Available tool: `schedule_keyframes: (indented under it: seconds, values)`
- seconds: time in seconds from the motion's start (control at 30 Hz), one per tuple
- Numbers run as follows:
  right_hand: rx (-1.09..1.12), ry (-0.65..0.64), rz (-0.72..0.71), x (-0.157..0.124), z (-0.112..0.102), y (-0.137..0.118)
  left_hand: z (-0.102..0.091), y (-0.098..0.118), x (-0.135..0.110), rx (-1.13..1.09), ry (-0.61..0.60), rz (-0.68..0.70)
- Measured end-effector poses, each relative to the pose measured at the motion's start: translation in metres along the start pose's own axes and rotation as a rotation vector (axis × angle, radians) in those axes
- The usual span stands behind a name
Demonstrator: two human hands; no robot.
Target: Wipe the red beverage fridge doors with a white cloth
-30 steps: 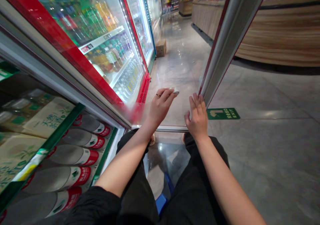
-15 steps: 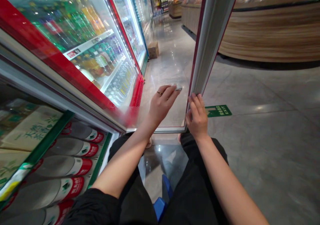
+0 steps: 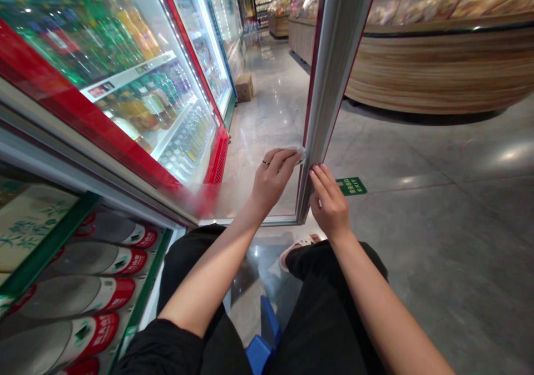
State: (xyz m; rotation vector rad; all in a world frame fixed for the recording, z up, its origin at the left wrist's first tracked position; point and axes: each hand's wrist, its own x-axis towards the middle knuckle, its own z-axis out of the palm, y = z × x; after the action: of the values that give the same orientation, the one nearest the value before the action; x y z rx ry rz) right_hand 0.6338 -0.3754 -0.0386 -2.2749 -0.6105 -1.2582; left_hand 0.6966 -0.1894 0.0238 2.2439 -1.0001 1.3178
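Note:
My left hand (image 3: 275, 176), with a ring on one finger, presses a small crumpled white cloth (image 3: 300, 153) against the glass of an open cooler door (image 3: 320, 102). Most of the cloth is hidden under the fingers. It sits close to the upright metal frame at the door's free edge. Just to the right, my right hand (image 3: 331, 201) rests its outstretched fingertips on the outer edge of that frame. The glass in front of me is clear, with a cloudy reddish patch towards its lower left.
Large bottles with red labels (image 3: 100, 286) lie on the cooler shelf at left. Beyond the glass stands a red drinks fridge (image 3: 217, 158). A cardboard box (image 3: 244, 88) sits on the floor. At right is a rounded wooden display counter (image 3: 417, 74). Something blue (image 3: 261, 353) is between my legs.
My left hand has moved the cloth a little closer to the door frame. My right hand has slid slightly down the frame edge. The view has shifted right, and a foot now shows below the door.

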Motion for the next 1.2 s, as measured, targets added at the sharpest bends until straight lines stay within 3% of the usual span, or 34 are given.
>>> schedule_keyframes:
  seconds: [0.23,0.37,0.53,0.63,0.73,0.87,1.0,1.1,1.2]
  values:
    - [-0.001,0.052,0.023,0.005,0.008,-0.012,-0.001,-0.007,-0.042,-0.009,-0.210,0.118]
    - [0.060,0.014,-0.030,0.005,0.006,-0.015,-0.003,-0.009,-0.045,0.013,-0.107,0.012]
    - [0.056,0.000,-0.008,0.004,0.005,-0.015,0.019,0.003,-0.031,-0.008,-0.010,-0.021]
    - [0.022,0.004,0.010,-0.001,0.003,-0.010,0.027,0.003,-0.039,-0.021,-0.039,-0.020]
    - [0.016,-0.024,0.001,-0.004,0.001,-0.007,0.023,-0.004,-0.056,-0.026,-0.090,0.002]
    - [0.034,-0.055,-0.010,-0.005,0.004,-0.008,0.018,-0.008,-0.063,0.012,0.020,-0.079]
    - [0.046,-0.056,-0.006,-0.003,0.009,-0.009,0.030,0.002,-0.054,-0.008,0.041,-0.200]
    - [0.047,-0.064,0.002,-0.003,0.011,-0.009,0.038,0.009,-0.056,-0.040,-0.007,-0.151]
    - [0.041,-0.076,-0.017,-0.004,0.012,-0.008,0.033,0.006,-0.068,-0.055,-0.047,-0.075]
